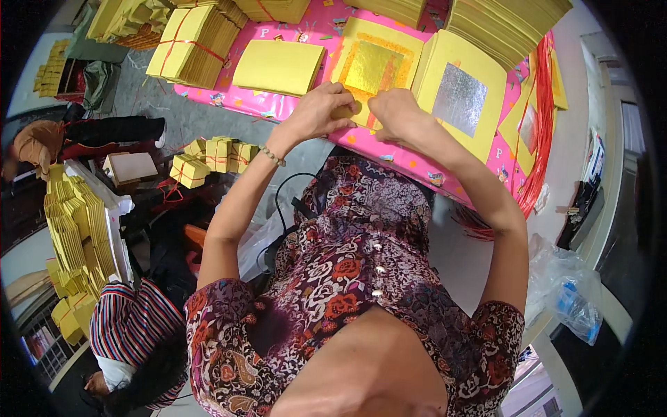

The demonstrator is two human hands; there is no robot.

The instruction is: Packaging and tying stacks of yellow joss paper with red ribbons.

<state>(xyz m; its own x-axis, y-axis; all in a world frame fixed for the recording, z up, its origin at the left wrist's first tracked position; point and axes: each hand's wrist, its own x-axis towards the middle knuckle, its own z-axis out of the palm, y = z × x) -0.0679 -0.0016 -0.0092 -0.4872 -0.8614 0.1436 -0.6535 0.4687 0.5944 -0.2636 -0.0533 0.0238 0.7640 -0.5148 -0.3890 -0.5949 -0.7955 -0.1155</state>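
Note:
Yellow paper with a gold foil square (pixel 372 64) framed in orange lies in front of me on a pink patterned cloth (pixel 264 105). My left hand (pixel 321 113) is closed at the near left corner of this paper, fingers on top and thumb below. Close beside it, my right hand (pixel 397 115) is curled at the paper's near edge, and what its fingers hold is hidden. A thin red strand (pixel 371 119) shows between the two hands. To the right is a stack of yellow paper topped by a silver foil square (pixel 460 99); to the left, a plain yellow stack (pixel 278 67).
Yellow bundles tied with red string (pixel 184 45) stand at the far left, with tall stacks (pixel 511 26) at the far right. Red strands (pixel 533 156) hang over the right edge. Smaller bundles (pixel 219 154) and a person in a striped top (pixel 139 323) are at left.

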